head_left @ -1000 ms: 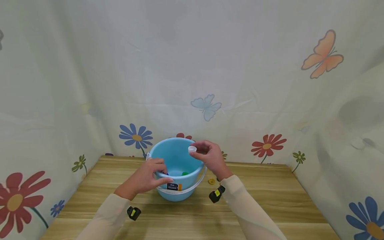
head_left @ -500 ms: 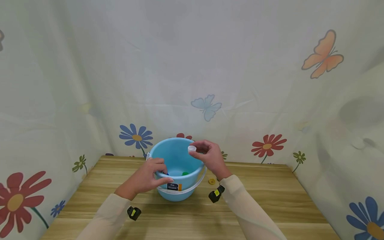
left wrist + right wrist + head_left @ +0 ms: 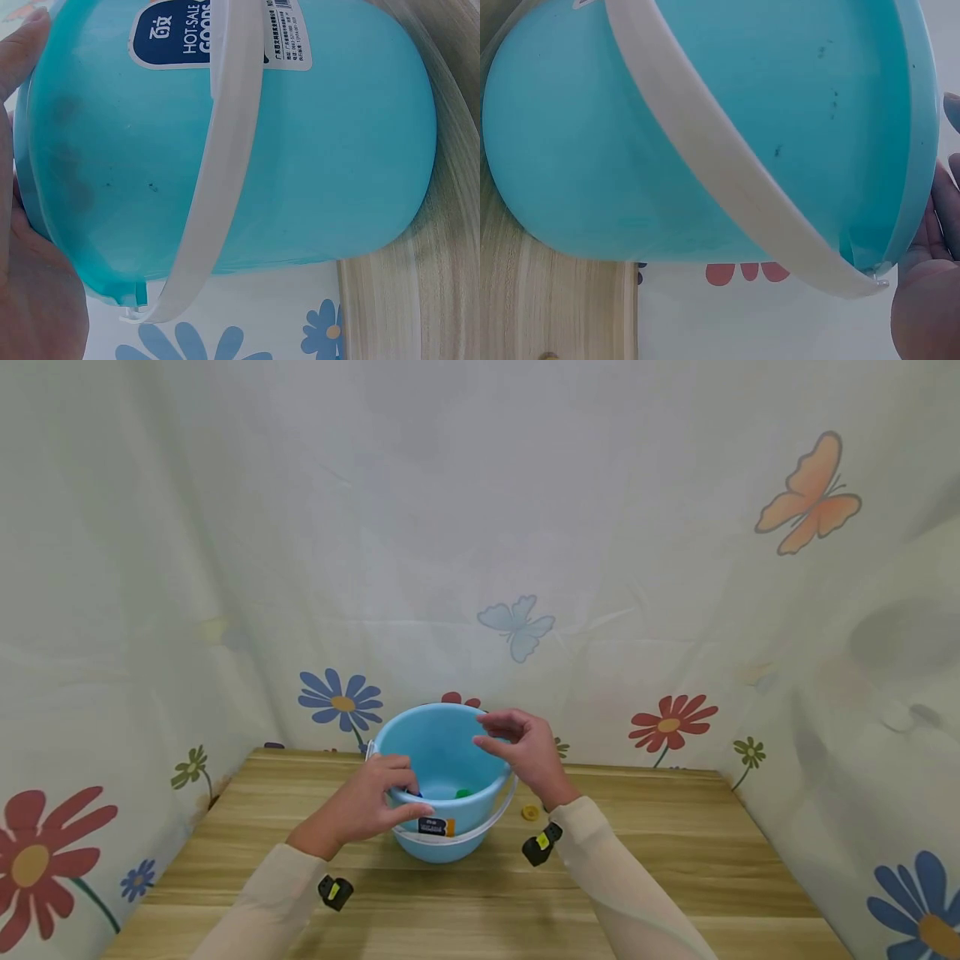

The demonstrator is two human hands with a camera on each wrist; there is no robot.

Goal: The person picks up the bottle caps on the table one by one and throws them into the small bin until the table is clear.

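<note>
A light blue bucket [image 3: 435, 853] stands upright on the wooden table. My left hand [image 3: 366, 803] grips its near left rim, thumb outside and fingers over the edge. At the right side of the rim is my right hand [image 3: 525, 752], its thumb and fingers apart with nothing between them. Inside the bucket a green piece [image 3: 462, 793] shows, and a bit of dark blue [image 3: 416, 794] peeks out beside my left fingers; the rest of the bottom is hidden by the near wall. The white handle [image 3: 229, 142] hangs down across the front in the left wrist view.
To the right of the bucket lies a round yellow cap [image 3: 530, 812] on the table [image 3: 660, 843]. A white curtain [image 3: 420, 527] printed with flowers and butterflies encloses the table at the back and sides.
The small white cap that my right hand pinched over the bucket is out of sight now, and the thumb and fingers have parted. My left hand keeps its grip on the rim.
</note>
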